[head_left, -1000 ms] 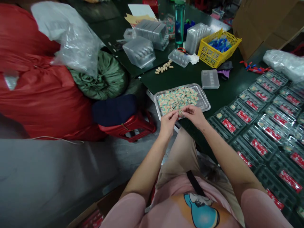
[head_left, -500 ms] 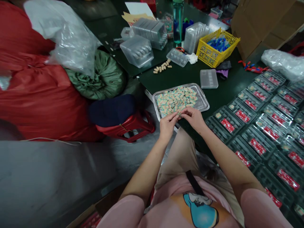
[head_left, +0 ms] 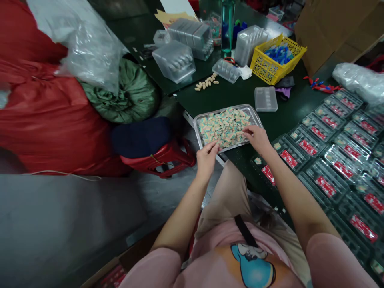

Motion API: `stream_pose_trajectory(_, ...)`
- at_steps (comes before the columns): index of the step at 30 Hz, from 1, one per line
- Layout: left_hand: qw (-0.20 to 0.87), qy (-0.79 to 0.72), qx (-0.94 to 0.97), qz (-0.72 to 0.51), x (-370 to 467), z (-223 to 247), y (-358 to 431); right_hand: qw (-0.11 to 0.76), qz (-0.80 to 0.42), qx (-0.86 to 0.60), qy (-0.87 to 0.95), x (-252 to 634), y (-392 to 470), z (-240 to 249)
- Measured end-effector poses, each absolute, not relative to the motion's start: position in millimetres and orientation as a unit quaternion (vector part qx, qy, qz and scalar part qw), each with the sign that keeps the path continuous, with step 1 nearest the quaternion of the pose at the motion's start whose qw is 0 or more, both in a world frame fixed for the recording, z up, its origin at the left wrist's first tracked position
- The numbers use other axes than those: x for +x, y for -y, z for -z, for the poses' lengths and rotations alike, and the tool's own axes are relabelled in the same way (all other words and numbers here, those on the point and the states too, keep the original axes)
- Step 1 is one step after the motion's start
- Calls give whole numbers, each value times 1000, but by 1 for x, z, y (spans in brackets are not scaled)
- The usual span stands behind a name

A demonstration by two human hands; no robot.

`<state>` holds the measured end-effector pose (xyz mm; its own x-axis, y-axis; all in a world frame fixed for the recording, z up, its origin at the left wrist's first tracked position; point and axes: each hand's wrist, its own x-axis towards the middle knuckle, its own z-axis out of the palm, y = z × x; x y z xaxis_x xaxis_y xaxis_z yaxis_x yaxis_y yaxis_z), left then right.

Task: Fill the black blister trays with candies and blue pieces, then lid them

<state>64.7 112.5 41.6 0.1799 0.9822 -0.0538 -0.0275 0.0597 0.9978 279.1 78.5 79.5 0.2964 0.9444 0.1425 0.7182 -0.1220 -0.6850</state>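
A metal tray (head_left: 258, 120) holds a heap of small flat beige-and-green pieces (head_left: 223, 126). My left hand (head_left: 207, 157) is at the tray's near left edge, thumb and fingertips pinched together; what they hold is too small to make out. Over the right side of the heap, my right hand (head_left: 257, 139) pinches a small beige-and-green piece among the others. To the right, several clear plastic trays (head_left: 309, 147) lie in rows, with red-and-white inserts and small beige pieces in them.
Beyond the tray are peanut-shaped pieces (head_left: 206, 83), a clear lidded box (head_left: 265, 99), stacked clear containers (head_left: 174, 62), a bottle (head_left: 227, 28) and a yellow basket (head_left: 264, 66) of blue items. On the left stand a red stool (head_left: 162, 164) and big red sacks (head_left: 45, 120).
My hands were together at the tray's near edge and have parted. The right hand moved up and right onto the heap; the left shifted slightly left.
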Motion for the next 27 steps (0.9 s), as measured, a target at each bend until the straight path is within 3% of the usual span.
stream_pose_trajectory(10, 595, -466, 473, -453, 64, -47, -106, 143, -97, -735, 656, 277, -96, -61)
stream_pose_trajectory(27, 614, -451, 449, -467, 66, -53, -104, 85, -109, -737, 661, 276, -100, -77)
